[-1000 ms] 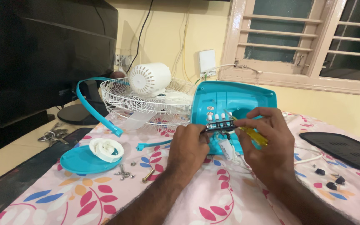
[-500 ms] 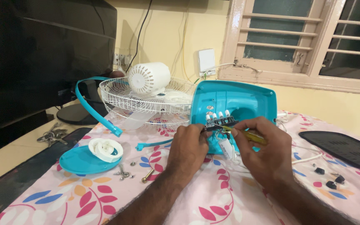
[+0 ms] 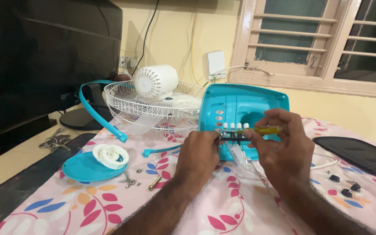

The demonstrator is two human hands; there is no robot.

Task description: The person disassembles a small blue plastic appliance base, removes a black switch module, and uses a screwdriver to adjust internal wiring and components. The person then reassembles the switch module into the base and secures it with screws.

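On the far left, a bunch of metal keys [image 3: 54,141] lies on the bare tan counter [image 3: 9,167] below a large dark screen [image 3: 44,56]. Next to it, on the pink floral cloth [image 3: 240,209], a round turquoise plastic cap [image 3: 81,169] carries a white ribbed plastic hub [image 3: 110,156], with loose small metal screws [image 3: 129,180] and a brass bolt [image 3: 154,182] just beside it. Behind them a turquoise plastic guard ring [image 3: 96,111] leans on a white wire fan grille [image 3: 149,109] holding the white cylindrical motor housing [image 3: 155,81].

In the middle, the left hand [image 3: 199,152] is closed around one end of a small black switch block with four white push buttons [image 3: 233,132], holding it in front of the upturned turquoise plastic fan base [image 3: 244,109]. The right hand [image 3: 279,148] pinches a yellow-handled screwdriver [image 3: 264,129] between thumb and fingers, its tip at the block. The step in hand looks like working a screw or terminal on the switch block; the next move would call for a steady block and a tip kept seated, with white wires [image 3: 240,154] hanging underneath close to the work.

To the right lie small black rubber feet [image 3: 342,185] and a flat black textured panel [image 3: 357,150], well apart from the hands
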